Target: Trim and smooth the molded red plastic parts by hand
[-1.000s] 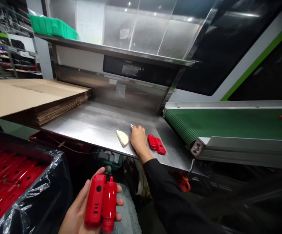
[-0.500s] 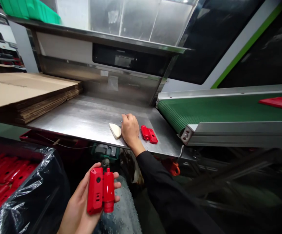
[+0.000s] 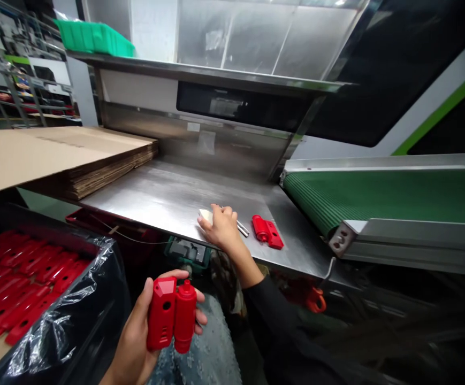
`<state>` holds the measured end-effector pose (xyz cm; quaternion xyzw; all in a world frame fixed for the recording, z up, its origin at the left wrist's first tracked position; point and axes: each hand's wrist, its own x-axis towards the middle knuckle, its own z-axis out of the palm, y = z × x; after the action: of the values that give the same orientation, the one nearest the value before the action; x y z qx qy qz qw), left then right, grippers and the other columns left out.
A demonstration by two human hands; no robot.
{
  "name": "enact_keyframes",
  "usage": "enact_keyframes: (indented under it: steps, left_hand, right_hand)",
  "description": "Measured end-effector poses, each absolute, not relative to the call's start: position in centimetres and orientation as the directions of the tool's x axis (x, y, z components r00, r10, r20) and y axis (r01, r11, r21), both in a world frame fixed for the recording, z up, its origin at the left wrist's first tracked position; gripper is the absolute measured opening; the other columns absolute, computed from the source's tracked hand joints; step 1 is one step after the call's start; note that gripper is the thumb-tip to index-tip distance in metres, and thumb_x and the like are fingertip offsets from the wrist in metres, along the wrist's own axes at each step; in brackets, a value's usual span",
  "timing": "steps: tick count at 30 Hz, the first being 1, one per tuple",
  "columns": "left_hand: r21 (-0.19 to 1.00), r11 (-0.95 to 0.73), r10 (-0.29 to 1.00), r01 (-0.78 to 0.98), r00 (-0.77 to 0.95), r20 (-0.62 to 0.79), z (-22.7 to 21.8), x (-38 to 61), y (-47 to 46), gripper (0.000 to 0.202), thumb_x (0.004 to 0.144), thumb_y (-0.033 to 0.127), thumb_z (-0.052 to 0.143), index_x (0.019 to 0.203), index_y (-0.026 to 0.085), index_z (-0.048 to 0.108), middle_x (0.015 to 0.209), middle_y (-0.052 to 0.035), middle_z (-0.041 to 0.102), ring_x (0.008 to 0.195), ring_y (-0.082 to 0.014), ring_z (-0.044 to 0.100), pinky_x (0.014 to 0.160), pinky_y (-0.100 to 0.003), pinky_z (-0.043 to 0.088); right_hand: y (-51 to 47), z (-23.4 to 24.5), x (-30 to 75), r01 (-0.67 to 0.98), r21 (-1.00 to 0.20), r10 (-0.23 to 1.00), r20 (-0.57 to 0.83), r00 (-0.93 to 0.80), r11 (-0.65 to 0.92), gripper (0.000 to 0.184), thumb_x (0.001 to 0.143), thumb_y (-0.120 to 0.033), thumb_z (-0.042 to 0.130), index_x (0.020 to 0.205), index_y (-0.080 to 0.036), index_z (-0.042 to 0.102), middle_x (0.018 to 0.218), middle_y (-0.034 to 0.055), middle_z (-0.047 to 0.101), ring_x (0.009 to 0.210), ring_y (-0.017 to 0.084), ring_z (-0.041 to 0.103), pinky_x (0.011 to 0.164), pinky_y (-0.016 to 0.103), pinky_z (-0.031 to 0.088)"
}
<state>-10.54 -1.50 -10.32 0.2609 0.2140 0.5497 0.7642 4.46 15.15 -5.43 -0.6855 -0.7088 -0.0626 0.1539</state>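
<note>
The left hand (image 3: 136, 334) grips a red part (image 3: 172, 315), thumb on its left edge and fingers wrapped round the right: glossy moulded plastic, one flat boxy half with a round hole and small slots, joined to a rounded, bottle-like half with a nub on top. It is held low, in front of the table edge. The table (image 3: 164, 200) is brushed steel, scuffed and dully shining. On it the right hand (image 3: 222, 230) lies palm down, fingers curled over a pale wedge (image 3: 205, 215) and touching it, with a thin metal tool (image 3: 242, 229) poking out just beside the knuckles. Whether the hand grips the wedge I cannot tell. Half a second ago the wedge lay bare to the left of this hand; now the hand covers most of it, and the tool lies exposed. A smaller red part (image 3: 268, 233) lies near, to the right. Stacked flat cardboard (image 3: 55, 155) sits at left, a ribbed green belt (image 3: 376, 195) at right, and a film-lined bin (image 3: 71, 299) of red mouldings below.
</note>
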Motion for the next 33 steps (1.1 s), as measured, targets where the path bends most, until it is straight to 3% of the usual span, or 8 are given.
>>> enact_keyframes:
  steps: [3, 7, 12, 15, 18, 22, 29, 33]
  left_hand:
    - [0.626, 0.266, 0.943, -0.733, 0.332, -0.012, -10.4, -10.4, -1.4, 0.057, 0.097, 0.053, 0.020, 0.123, 0.012, 0.049, 0.109, -0.0220, 0.066, 0.090, -0.0376, 0.065, 0.082, -0.051, 0.044]
    - [0.561, 0.277, 0.953, -0.780, 0.297, -0.057, -9.7, -10.1, -0.9, 0.050, 0.098, 0.053, 0.024, 0.118, 0.017, 0.052, 0.110, -0.0192, 0.067, 0.095, -0.0368, 0.064, 0.084, -0.051, 0.045]
    - [0.540, 0.216, 0.976, -0.814, 0.202, -0.085, -9.6, -10.4, -0.2, 0.048, 0.098, 0.052, 0.029, 0.126, 0.020, 0.052, 0.103, -0.0136, 0.069, 0.087, -0.0292, 0.066, 0.080, -0.045, 0.049]
    - [0.681, 0.130, 0.991, -0.721, 0.097, -0.087, -10.3, -10.4, -0.4, 0.051, 0.096, 0.053, 0.037, 0.127, 0.018, 0.057, 0.102, -0.0117, 0.070, 0.088, -0.0253, 0.065, 0.078, -0.036, 0.050]
    - [0.866, 0.040, 0.995, -0.499, -0.058, -0.080, -10.6, -10.0, -1.0, 0.050, 0.092, 0.056, 0.048, 0.114, 0.015, 0.067, 0.089, -0.0072, 0.071, 0.078, -0.0204, 0.062, 0.067, -0.027, 0.047]
    - [0.950, 0.021, 0.992, -0.311, -0.114, -0.059, -10.0, -9.8, -2.0, 0.051, 0.091, 0.058, 0.045, 0.095, 0.015, 0.072, 0.067, -0.0025, 0.065, 0.057, -0.0145, 0.052, 0.052, -0.024, 0.041]
    - [0.969, 0.072, 0.976, -0.236, -0.183, -0.117, -9.5, -10.3, -2.8, 0.052, 0.087, 0.059, 0.052, 0.101, 0.014, 0.073, 0.074, -0.0085, 0.072, 0.070, -0.0234, 0.064, 0.059, -0.029, 0.051]
    - [0.907, 0.019, 0.990, -0.421, -0.119, -0.076, -10.3, -11.0, -2.6, 0.042, 0.087, 0.053, 0.054, 0.106, 0.021, 0.073, 0.082, -0.0085, 0.075, 0.082, -0.0277, 0.067, 0.066, -0.031, 0.054]
  right_hand:
    - [15.9, -5.5, 4.7, 0.986, -0.167, 0.957, 0.290, 0.030, 0.020, 0.044, 0.091, -0.053, 0.048, 0.113, -0.015, 0.056, 0.117, 0.0100, 0.056, 0.108, 0.024, 0.053, 0.092, 0.045, 0.044]
    - [15.4, -5.1, 4.9, 0.966, -0.255, 0.951, 0.306, 0.042, 0.040, 0.032, 0.088, -0.041, 0.056, 0.104, -0.014, 0.057, 0.108, 0.0095, 0.059, 0.104, 0.024, 0.055, 0.089, 0.045, 0.045]
    - [7.8, -4.7, 4.1, 0.847, -0.466, 0.915, 0.399, -0.056, 0.255, 0.021, 0.094, -0.036, 0.049, 0.107, -0.021, 0.053, 0.097, 0.0018, 0.064, 0.088, 0.017, 0.061, 0.079, 0.031, 0.048]
    - [2.1, -5.2, 2.4, 0.670, -0.582, 0.832, 0.546, -0.099, 0.462, 0.019, 0.094, -0.029, 0.051, 0.112, -0.026, 0.057, 0.097, -0.0002, 0.063, 0.088, 0.013, 0.060, 0.078, 0.025, 0.049]
    - [-0.9, -5.7, 0.2, 0.545, -0.554, 0.712, 0.693, -0.117, 0.629, 0.028, 0.091, -0.013, 0.052, 0.117, -0.017, 0.059, 0.089, 0.0051, 0.060, 0.078, 0.015, 0.057, 0.069, 0.028, 0.049]
    - [-1.6, -5.8, -1.2, 0.574, -0.535, 0.682, 0.729, -0.058, 0.620, 0.030, 0.088, -0.008, 0.054, 0.117, -0.013, 0.060, 0.088, 0.0068, 0.060, 0.077, 0.016, 0.056, 0.067, 0.030, 0.048]
    - [-2.1, -5.1, -1.1, 0.607, -0.456, 0.543, 0.838, 0.047, 0.651, 0.030, 0.085, -0.006, 0.059, 0.114, -0.010, 0.063, 0.087, 0.0077, 0.064, 0.076, 0.015, 0.060, 0.064, 0.028, 0.049]
    - [-2.3, -5.5, -2.0, 0.754, -0.432, 0.536, 0.835, 0.126, 0.495, 0.022, 0.087, -0.012, 0.060, 0.108, -0.014, 0.066, 0.090, 0.0062, 0.070, 0.080, 0.016, 0.066, 0.065, 0.026, 0.051]
